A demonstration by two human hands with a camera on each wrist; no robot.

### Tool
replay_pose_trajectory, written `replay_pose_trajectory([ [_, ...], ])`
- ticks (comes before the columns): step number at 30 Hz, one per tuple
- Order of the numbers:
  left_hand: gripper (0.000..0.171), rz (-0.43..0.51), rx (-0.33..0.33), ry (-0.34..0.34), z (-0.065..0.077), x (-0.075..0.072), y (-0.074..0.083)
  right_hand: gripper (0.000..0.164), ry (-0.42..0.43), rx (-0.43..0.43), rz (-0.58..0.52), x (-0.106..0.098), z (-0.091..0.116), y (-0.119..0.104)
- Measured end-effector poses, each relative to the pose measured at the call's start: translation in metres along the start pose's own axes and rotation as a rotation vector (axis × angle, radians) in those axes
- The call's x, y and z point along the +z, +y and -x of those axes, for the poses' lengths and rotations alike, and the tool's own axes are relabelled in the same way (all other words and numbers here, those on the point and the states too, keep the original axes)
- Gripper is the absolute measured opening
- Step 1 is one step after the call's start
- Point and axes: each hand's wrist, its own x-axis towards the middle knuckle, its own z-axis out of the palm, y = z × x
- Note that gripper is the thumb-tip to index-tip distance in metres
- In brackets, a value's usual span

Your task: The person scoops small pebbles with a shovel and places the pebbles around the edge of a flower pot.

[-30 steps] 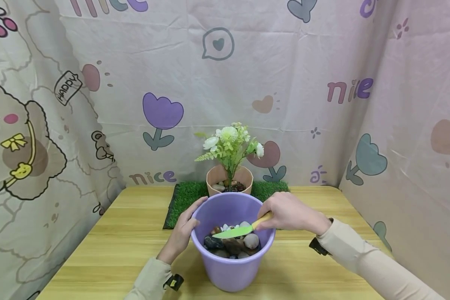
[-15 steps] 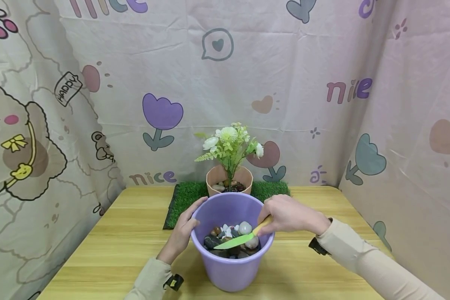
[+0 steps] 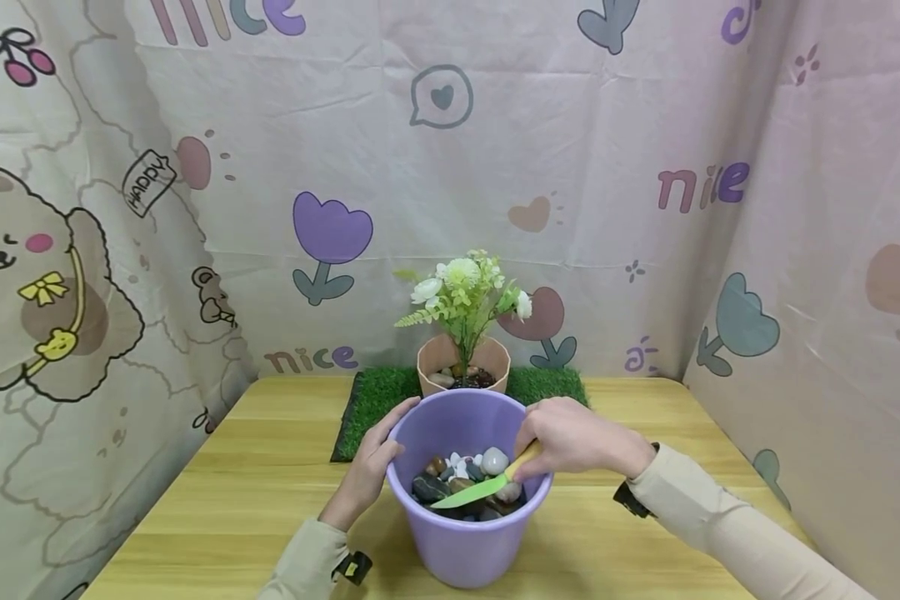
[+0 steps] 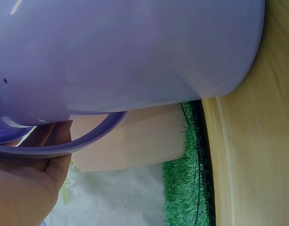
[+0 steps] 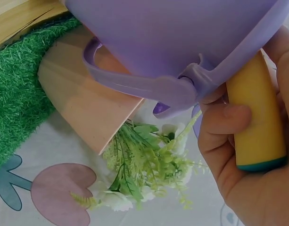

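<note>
A purple bucket [image 3: 465, 546] stands on the table, with dark, brown and white stones [image 3: 494, 461] inside. My left hand [image 3: 367, 467] holds its rim on the left side; in the left wrist view the fingers [image 4: 57, 134] lie at the rim and carrying handle. My right hand [image 3: 570, 437] grips the yellow handle [image 5: 260, 117] of a small trowel [image 3: 471, 493] over the right rim. Its narrow green blade slants down to the left, across the stones. Whether the tip touches them I cannot tell.
Behind the bucket, a peach flowerpot [image 3: 499, 358] with white flowers [image 3: 461, 275] and pebbles stands on a green turf mat [image 3: 375, 400]. The wooden table [image 3: 232, 500] ends at a printed cloth backdrop [image 3: 450, 167] at the back and sides.
The trowel's blade has dipped and moved toward the near side of the bucket, so more stones show behind it. The left hand keeps its place at the rim. The head view has shifted slightly.
</note>
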Motion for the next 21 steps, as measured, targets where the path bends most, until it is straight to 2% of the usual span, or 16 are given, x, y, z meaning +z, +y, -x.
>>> replay_pose_trajectory([
  [14, 0.069, 0.004, 0.016, 0.017, -0.0007, 0.0003, -0.0019, 0.019, 0.019, 0.0, 0.052, 0.0061, -0.0052, 0.0007],
  [17, 0.068, 0.0, 0.018, 0.02, -0.0007, 0.0006, -0.0017, 0.019, 0.012, 0.001, 0.039, 0.0065, -0.0063, 0.0025],
  [21, 0.068, -0.005, 0.025, 0.023, -0.0008, 0.0008, -0.0013, 0.017, -0.029, 0.01, -0.043, 0.0044, -0.0077, 0.0051],
])
